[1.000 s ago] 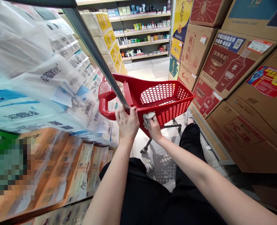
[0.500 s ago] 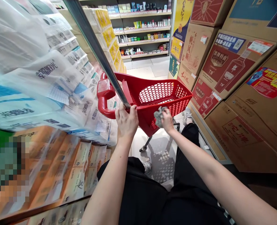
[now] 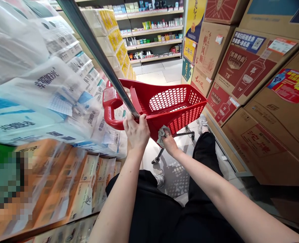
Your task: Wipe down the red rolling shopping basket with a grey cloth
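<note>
A red plastic shopping cart (image 3: pixel 155 122) with mesh sides stands tilted in front of me, and its basket holds nothing that I can see. My left hand (image 3: pixel 137 134) is closed over the near rim, right by the foot of a metal pole (image 3: pixel 102 64) that rises to the upper left. In my right hand (image 3: pixel 170 145) a crumpled grey cloth (image 3: pixel 162 134) is pressed to the outer side wall of the basket, low down where the solid part meets the mesh. My fingers partly hide the cloth.
Plastic-wrapped paper packs (image 3: pixel 50 84) are stacked close on the left, above orange packs (image 3: pixel 55 168). Cardboard cartons (image 3: pixel 252 67) rise on the right. Shelves of bottles and tubes (image 3: pixel 154 25) stand across the aisle's far end. My legs straddle the floor behind the cart.
My right hand has moved the cloth left and down along the basket's side, from near the mesh rim to the lower wall. My left hand keeps its hold on the rim.
</note>
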Demonstrator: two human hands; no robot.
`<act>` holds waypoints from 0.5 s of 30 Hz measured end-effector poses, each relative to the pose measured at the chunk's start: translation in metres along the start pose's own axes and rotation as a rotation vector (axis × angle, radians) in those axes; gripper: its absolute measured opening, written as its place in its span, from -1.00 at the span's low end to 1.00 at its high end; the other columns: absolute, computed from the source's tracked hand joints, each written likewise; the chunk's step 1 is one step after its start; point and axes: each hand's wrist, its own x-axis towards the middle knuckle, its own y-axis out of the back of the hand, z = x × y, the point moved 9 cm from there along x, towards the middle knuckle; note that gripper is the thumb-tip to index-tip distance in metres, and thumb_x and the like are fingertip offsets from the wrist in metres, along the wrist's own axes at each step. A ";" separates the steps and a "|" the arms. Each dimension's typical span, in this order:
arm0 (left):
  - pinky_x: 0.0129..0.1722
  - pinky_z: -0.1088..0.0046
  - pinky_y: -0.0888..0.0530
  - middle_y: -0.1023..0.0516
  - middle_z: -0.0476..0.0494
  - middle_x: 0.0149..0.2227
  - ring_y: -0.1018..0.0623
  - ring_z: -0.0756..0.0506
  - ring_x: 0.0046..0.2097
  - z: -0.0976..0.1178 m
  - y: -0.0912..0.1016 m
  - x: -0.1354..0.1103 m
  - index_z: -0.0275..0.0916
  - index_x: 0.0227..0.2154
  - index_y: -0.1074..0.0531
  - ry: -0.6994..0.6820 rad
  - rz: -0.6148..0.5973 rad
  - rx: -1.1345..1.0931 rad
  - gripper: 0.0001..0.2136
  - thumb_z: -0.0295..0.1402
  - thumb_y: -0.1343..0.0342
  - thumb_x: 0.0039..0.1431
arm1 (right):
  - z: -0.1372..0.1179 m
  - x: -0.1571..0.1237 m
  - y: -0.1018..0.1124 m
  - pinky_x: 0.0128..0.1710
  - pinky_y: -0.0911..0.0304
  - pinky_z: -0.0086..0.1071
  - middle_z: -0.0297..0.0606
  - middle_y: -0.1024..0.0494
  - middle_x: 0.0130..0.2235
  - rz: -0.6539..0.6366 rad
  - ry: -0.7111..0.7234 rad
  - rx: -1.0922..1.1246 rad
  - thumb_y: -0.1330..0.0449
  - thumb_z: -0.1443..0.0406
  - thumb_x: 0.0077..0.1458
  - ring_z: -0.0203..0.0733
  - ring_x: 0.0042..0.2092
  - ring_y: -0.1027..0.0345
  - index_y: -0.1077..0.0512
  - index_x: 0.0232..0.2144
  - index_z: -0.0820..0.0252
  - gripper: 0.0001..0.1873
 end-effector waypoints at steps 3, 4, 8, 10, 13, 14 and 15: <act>0.16 0.06 -0.05 -0.14 -0.40 0.18 -0.12 -0.26 0.24 -0.001 0.002 0.000 -0.22 -0.06 -0.38 0.004 -0.010 -0.019 -0.71 -0.32 0.12 0.22 | 0.005 -0.006 -0.011 0.07 -0.23 -0.16 -0.03 -0.25 0.13 -0.012 -0.014 -0.006 -0.04 0.47 0.06 0.04 0.18 -0.07 -0.40 -0.05 0.20 -0.61; 0.17 0.06 -0.05 -0.15 -0.40 0.18 -0.13 -0.26 0.24 -0.001 0.003 0.000 -0.22 -0.06 -0.38 0.005 -0.012 -0.029 -0.71 -0.33 0.12 0.22 | 0.006 -0.005 -0.011 0.04 -0.26 -0.18 -0.05 -0.27 0.11 -0.022 -0.024 0.016 -0.04 0.46 0.06 0.02 0.14 -0.14 -0.43 -0.09 0.19 -0.64; 0.17 0.06 -0.04 -0.14 -0.40 0.18 -0.14 -0.26 0.23 -0.004 0.004 -0.002 -0.21 -0.07 -0.38 0.011 -0.020 -0.060 -0.71 -0.34 0.10 0.21 | -0.005 0.009 0.015 0.01 -0.27 -0.28 -0.10 -0.32 0.01 0.076 -0.142 0.188 -0.06 0.39 0.08 -0.09 0.00 -0.29 -0.46 -0.18 0.18 -0.73; 0.17 0.05 -0.04 -0.13 -0.40 0.19 -0.12 -0.27 0.24 -0.005 0.004 -0.003 -0.21 -0.06 -0.38 0.013 -0.020 -0.058 -0.71 -0.34 0.10 0.20 | -0.024 0.017 0.037 0.04 -0.23 -0.32 -0.11 -0.29 0.00 0.201 -0.183 0.277 -0.05 0.35 0.11 -0.13 0.02 -0.28 -0.43 -0.12 0.19 -0.72; 0.16 0.06 -0.04 -0.11 -0.39 0.20 -0.11 -0.26 0.24 -0.005 0.005 -0.004 -0.21 -0.04 -0.37 0.005 -0.021 -0.036 -0.70 -0.34 0.11 0.21 | -0.050 0.026 0.055 0.08 -0.18 -0.35 -0.11 -0.25 0.01 0.306 -0.180 0.367 -0.02 0.30 0.16 -0.16 0.03 -0.26 -0.39 -0.07 0.18 -0.70; 0.16 0.06 -0.04 -0.10 -0.39 0.20 -0.11 -0.26 0.24 -0.006 0.005 -0.004 -0.20 -0.04 -0.37 0.001 -0.020 -0.028 -0.69 -0.34 0.12 0.21 | -0.053 0.026 0.055 0.09 -0.17 -0.35 -0.10 -0.23 0.02 0.310 -0.165 0.378 -0.02 0.30 0.17 -0.16 0.04 -0.25 -0.38 -0.05 0.19 -0.69; 0.17 0.07 -0.04 -0.10 -0.38 0.20 -0.11 -0.26 0.24 -0.006 0.006 -0.004 -0.20 -0.04 -0.37 -0.001 -0.017 -0.022 -0.69 -0.34 0.12 0.21 | -0.053 0.025 0.052 0.10 -0.16 -0.34 -0.10 -0.22 0.04 0.302 -0.147 0.378 -0.01 0.31 0.16 -0.16 0.06 -0.23 -0.37 -0.04 0.19 -0.68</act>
